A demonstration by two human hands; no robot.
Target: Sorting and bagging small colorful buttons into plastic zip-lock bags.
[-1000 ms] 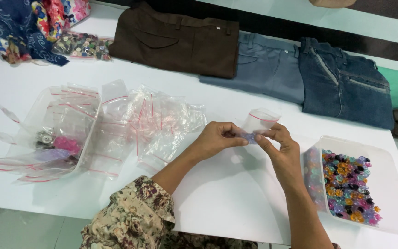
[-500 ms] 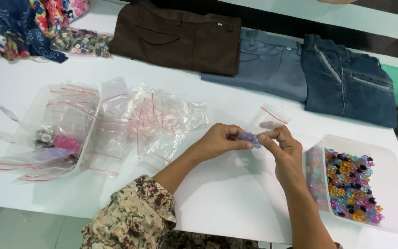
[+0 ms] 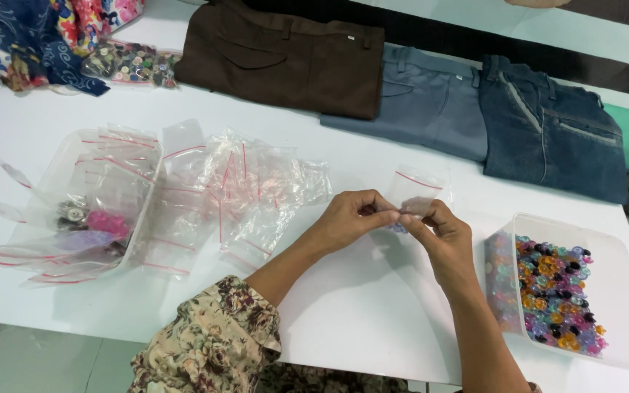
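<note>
Both hands pinch the small clear zip bag (image 3: pixel 418 195) just left of the clear tub of coloured buttons (image 3: pixel 624 291): left hand (image 3: pixel 349 218) and right hand (image 3: pixel 442 236) are closed narrow on its lower edge. Sealing well likely means keeping the strip level and pressing along it.

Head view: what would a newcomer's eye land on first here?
Both hands, left hand and right hand, pinch a small clear zip bag at table centre. Right of them sits a clear tub of colourful buttons; to the left lies a heap of empty zip bags, with three folded trousers behind.
</note>
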